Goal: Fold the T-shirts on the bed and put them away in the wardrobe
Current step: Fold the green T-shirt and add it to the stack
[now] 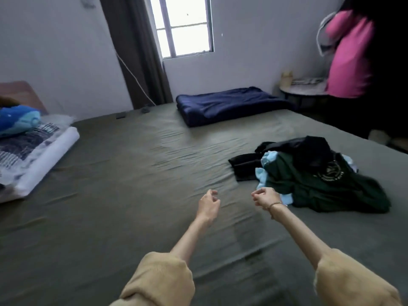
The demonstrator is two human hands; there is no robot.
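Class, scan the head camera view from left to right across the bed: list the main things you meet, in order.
Blue plush toy → patterned folded bedding → left hand → right hand → pile of T-shirts.

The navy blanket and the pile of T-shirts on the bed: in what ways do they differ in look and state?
The navy blanket is folded into a neat flat rectangle; the pile of T-shirts is crumpled and unfolded. The blanket has one colour; the pile mixes dark green, black and light blue. The blanket lies at the far edge near the window; the pile lies close beside the right hand. Both rest on the grey-green bed sheet.
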